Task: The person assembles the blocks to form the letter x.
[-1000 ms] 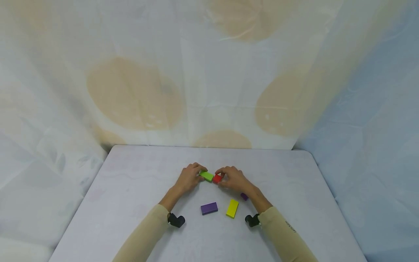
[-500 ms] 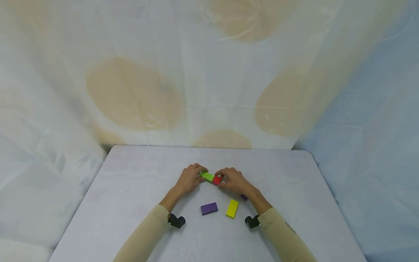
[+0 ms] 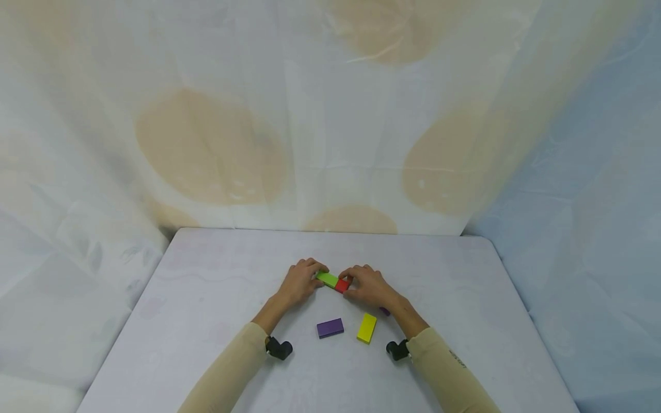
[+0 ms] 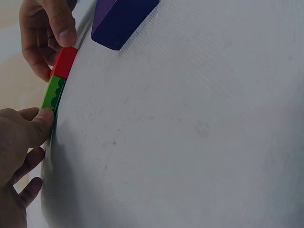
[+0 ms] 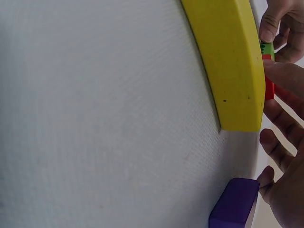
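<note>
Left hand (image 3: 298,282) pinches the outer end of the green block (image 3: 327,279), fingers curled round it. Right hand (image 3: 368,285) pinches the red block (image 3: 342,285) the same way from the other side. Both blocks lie flat mid-table, end to end and touching; each hand grips an outer end, probably so the pair can be pressed together and kept in line. In the left wrist view, the thumb sits against the green end and the other hand's fingertips (image 4: 64,35) sit on the red. Nearer the person, apart from the pair: a purple block (image 3: 330,328), a yellow block (image 3: 366,328), and a small purple block (image 3: 384,311) partly hidden by the right wrist, all flat on the white table (image 3: 206,275).
</note>
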